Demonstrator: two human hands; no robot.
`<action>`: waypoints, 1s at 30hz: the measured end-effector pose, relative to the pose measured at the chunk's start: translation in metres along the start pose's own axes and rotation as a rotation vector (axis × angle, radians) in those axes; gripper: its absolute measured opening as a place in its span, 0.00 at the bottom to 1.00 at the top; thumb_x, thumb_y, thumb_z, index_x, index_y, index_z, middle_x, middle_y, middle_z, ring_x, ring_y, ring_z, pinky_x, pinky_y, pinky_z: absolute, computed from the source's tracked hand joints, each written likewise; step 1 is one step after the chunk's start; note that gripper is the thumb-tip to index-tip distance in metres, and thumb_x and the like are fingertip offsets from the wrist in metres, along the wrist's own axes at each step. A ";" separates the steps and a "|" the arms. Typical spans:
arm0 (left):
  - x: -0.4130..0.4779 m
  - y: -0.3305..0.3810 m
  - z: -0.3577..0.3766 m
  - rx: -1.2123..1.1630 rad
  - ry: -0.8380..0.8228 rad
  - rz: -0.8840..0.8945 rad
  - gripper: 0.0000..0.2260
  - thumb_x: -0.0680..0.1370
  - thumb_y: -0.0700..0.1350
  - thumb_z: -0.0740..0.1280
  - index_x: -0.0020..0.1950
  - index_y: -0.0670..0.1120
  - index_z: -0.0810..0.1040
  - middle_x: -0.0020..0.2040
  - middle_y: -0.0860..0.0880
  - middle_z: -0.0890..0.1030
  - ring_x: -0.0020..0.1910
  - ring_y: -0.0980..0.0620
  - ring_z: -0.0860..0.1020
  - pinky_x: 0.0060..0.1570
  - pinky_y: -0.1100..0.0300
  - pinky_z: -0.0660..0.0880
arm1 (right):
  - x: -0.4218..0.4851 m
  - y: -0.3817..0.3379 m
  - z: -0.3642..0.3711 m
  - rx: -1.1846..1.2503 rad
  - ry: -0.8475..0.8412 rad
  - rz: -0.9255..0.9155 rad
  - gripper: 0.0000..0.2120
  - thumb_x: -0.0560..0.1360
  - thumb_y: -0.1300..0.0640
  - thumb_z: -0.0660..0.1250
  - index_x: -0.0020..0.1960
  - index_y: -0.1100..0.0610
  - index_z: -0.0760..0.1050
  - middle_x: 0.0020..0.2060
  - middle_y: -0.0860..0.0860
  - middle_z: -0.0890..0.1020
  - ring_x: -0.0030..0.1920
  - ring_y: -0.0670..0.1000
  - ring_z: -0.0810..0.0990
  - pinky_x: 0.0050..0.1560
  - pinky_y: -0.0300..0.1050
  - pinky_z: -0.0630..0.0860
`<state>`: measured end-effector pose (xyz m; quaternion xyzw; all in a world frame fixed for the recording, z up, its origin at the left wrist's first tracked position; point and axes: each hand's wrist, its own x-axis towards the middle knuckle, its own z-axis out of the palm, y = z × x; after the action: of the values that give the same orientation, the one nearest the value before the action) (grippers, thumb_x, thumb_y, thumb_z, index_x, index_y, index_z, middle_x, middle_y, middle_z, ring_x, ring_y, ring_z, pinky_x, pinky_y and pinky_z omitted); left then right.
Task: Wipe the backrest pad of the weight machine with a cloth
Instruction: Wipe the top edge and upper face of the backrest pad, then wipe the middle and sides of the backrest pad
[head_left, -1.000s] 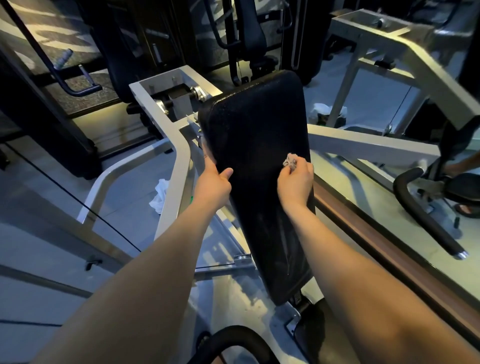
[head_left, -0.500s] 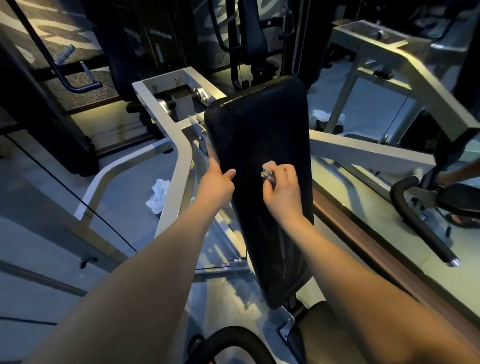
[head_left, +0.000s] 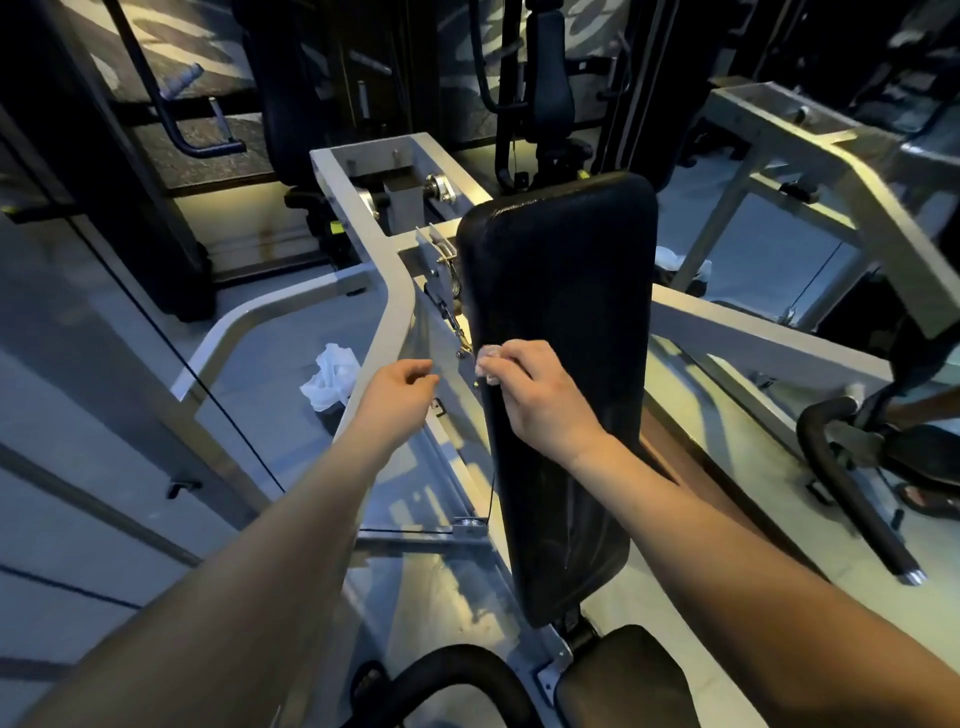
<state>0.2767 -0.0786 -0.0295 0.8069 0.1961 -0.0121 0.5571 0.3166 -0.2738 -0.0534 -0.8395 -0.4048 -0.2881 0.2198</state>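
We judge the wiping to be under way and not finished; the black backrest pad stands tilted on the pale metal frame of the weight machine, its foot just above the seat pad, and nothing on its surface tells us plainly which parts are already clean; the upper half and the lower stretch toward the seat both look as if they may need a pass. The cloth, small and pale, is bunched at the pad's left edge about halfway up, touching it; our right hand grips it with fingers curled round, knuckles up, the forearm reaching in from lower right across the pad's face. Our left hand hangs just beside the pad over the frame, apart from both, fingers loosely curled and holding nothing that we can see. A crumpled white rag or paper lies on the floor to the left, beyond the frame.
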 end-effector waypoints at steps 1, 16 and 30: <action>-0.001 0.001 -0.002 -0.031 0.011 -0.010 0.14 0.82 0.44 0.63 0.68 0.48 0.77 0.51 0.47 0.82 0.40 0.56 0.76 0.46 0.57 0.79 | 0.010 0.001 -0.008 0.003 0.029 0.011 0.13 0.78 0.71 0.63 0.59 0.63 0.80 0.53 0.57 0.79 0.50 0.61 0.77 0.52 0.54 0.77; -0.005 0.010 -0.010 -0.141 0.051 0.028 0.13 0.80 0.38 0.58 0.51 0.48 0.82 0.46 0.49 0.84 0.44 0.47 0.77 0.46 0.52 0.77 | -0.008 0.012 -0.014 -0.064 -0.230 -0.024 0.25 0.73 0.73 0.68 0.68 0.58 0.76 0.60 0.56 0.76 0.55 0.58 0.74 0.48 0.53 0.80; -0.032 -0.001 -0.008 -0.207 0.048 0.076 0.11 0.81 0.40 0.59 0.56 0.48 0.80 0.51 0.47 0.84 0.48 0.48 0.81 0.53 0.48 0.80 | 0.011 0.006 -0.022 -0.031 -0.313 -0.055 0.18 0.77 0.67 0.69 0.65 0.58 0.78 0.58 0.56 0.76 0.56 0.58 0.75 0.51 0.53 0.79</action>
<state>0.2454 -0.0805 -0.0196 0.7518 0.1790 0.0486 0.6328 0.3205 -0.2848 -0.0313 -0.8660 -0.4526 -0.1660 0.1329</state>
